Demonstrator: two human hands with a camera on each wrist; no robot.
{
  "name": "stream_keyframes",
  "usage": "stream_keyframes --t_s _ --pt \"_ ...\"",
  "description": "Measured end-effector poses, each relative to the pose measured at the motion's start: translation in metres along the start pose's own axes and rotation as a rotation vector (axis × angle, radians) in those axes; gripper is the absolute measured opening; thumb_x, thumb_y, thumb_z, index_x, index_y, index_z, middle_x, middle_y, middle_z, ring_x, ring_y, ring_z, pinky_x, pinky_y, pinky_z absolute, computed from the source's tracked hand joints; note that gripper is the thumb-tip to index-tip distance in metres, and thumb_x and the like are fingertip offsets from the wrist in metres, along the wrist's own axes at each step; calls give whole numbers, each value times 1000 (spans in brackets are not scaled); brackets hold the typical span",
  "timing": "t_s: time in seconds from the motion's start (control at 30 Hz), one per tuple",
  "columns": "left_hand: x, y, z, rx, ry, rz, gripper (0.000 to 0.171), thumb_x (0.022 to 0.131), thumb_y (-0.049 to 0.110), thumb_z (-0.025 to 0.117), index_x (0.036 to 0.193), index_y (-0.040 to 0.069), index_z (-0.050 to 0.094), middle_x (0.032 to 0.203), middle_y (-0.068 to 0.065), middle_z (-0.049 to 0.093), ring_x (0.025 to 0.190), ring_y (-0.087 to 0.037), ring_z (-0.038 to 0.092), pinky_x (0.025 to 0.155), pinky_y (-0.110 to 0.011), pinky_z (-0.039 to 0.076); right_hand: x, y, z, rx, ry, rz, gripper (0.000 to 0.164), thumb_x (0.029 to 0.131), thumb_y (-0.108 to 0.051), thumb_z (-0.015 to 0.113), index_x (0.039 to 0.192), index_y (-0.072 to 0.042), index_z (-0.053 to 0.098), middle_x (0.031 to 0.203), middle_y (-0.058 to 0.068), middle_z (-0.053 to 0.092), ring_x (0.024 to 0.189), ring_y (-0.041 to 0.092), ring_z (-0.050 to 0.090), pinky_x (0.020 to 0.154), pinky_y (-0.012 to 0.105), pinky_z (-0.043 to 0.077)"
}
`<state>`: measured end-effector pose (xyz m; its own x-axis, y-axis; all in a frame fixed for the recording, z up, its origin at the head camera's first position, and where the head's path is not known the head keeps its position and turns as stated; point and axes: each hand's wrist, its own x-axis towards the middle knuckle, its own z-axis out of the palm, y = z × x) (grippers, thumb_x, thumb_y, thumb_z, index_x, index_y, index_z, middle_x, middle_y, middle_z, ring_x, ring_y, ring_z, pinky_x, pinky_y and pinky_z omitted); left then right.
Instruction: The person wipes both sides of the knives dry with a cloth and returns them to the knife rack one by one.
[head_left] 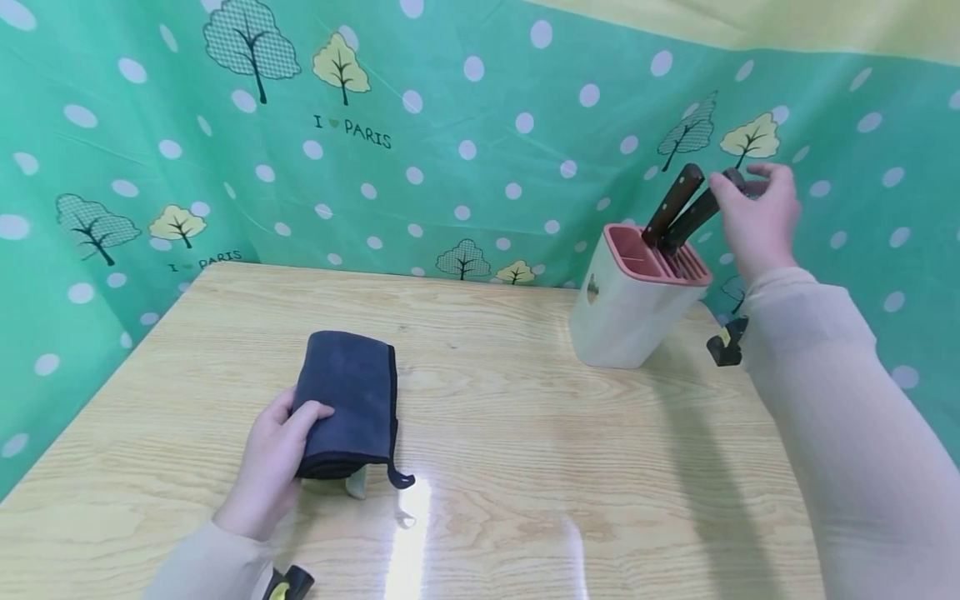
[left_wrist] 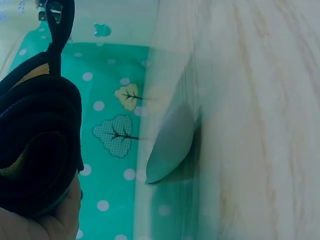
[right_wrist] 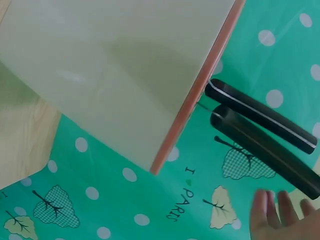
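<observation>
Wooden table [head_left: 487,375]: your left hand [head_left: 268,462] grips the folded cloth [head_left: 351,396], your right hand [head_left: 765,221] is loosely spread beside a knife [head_left: 696,217] standing in the holder [head_left: 626,312], likely the knife-handling step, so the next move needs a sure pinch or clean release.

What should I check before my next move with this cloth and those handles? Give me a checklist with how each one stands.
1. Left hand secure on the folded cloth: ok, thumb on top.
2. Holder standing on the table: ok.
3. Two dark handles seated in the holder: ok, both stick out of its top.
4. Right hand wrapped round a handle: not ok, the right wrist view shows it close by but not around either.
5. Pale thing below the cloth identified: cannot tell what it is.
</observation>
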<state>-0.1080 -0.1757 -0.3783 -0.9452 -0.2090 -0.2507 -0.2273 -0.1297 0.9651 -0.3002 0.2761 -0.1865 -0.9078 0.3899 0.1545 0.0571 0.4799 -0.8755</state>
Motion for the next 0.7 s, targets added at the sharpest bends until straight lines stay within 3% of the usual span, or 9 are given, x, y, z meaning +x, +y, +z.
stream_keyframes --t_s 0.2,0.27,0.37,0.53,0.7 --pt "0 2 -5 -20 -3 15 52 92 15 48 141 10 33 130 -6 43 90 -2 60 77 -20 51 -10 -10 5 88 171 -176 38 89 -36 57 124 -25 46 112 -14 41 93 2 40 85 26 34" --pt "0 3 -7 -25 3 23 51 92 14 49 141 9 34 126 -3 45 90 -2 60 76 -20 51 -15 -13 10 76 233 -262 27 91 -27 55 117 -22 52 104 -14 42 88 1 40 83 23 34" --pt "0 4 -9 -34 19 30 50 91 14 49 139 8 35 124 -1 46 89 -2 60 76 -20 51 -27 -16 23 38 261 -389 23 91 -18 51 112 -19 57 96 -13 44 82 2 42 78 21 36" --pt "1 5 -14 -54 20 28 52 91 13 50 141 8 33 129 -3 41 90 0 60 77 -18 50 -58 -19 50 -40 147 -567 24 91 -19 51 112 -12 58 89 -8 48 78 7 46 71 21 38" --pt "1 6 -19 -58 29 30 55 91 15 51 142 8 32 128 -3 41 88 -1 60 76 -19 51 -88 -21 72 -115 -26 -651 31 92 -30 53 114 -8 58 93 -2 56 78 12 50 68 22 43"
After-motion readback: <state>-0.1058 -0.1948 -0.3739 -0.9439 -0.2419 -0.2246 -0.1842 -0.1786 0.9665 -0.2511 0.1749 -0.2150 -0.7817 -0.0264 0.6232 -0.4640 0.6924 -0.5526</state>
